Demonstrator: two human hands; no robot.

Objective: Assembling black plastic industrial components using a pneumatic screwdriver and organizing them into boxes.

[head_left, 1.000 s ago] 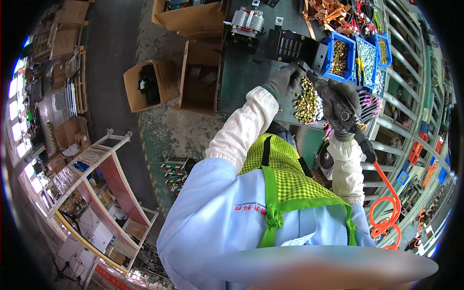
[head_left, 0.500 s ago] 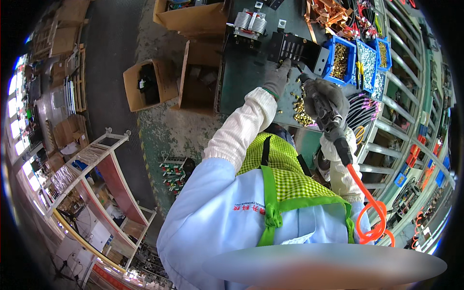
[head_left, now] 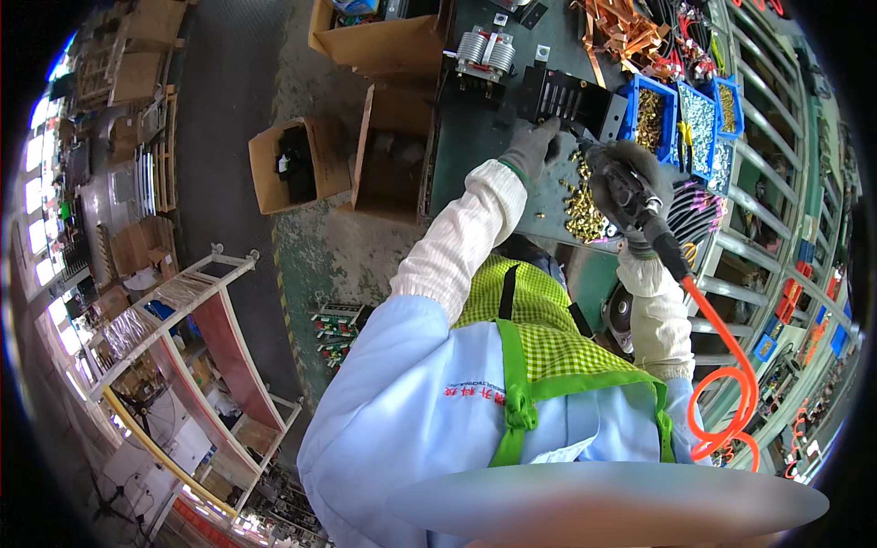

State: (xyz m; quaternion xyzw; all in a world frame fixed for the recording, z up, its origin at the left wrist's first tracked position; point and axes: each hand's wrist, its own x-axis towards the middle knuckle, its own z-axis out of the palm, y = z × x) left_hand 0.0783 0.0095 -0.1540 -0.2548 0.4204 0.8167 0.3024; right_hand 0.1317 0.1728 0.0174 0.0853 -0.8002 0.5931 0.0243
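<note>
Dark green tabletop [head_left: 475, 137], cluttered: blue bins [head_left: 681, 110] of small parts along the far right, copper strips [head_left: 626, 27] at the top edge, loose brass screws [head_left: 580, 205] heaped mid-surface. Concrete floor [head_left: 228, 91] with open cartons [head_left: 292, 164] to the left. Left hand [head_left: 534, 146], gloved, fingers resting on the black block [head_left: 566, 96]; can't tell if they're gripping. Right hand [head_left: 626, 183] wrapped around the driver [head_left: 644, 215], orange hose [head_left: 731, 365] trailing down. Driver tip hidden behind the glove.

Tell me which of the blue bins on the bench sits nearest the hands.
The leftmost blue bin, filled with brass-coloured parts, just above the right hand and beside the black block. The other two bins lie farther right; the middle one holds silvery parts.
</note>
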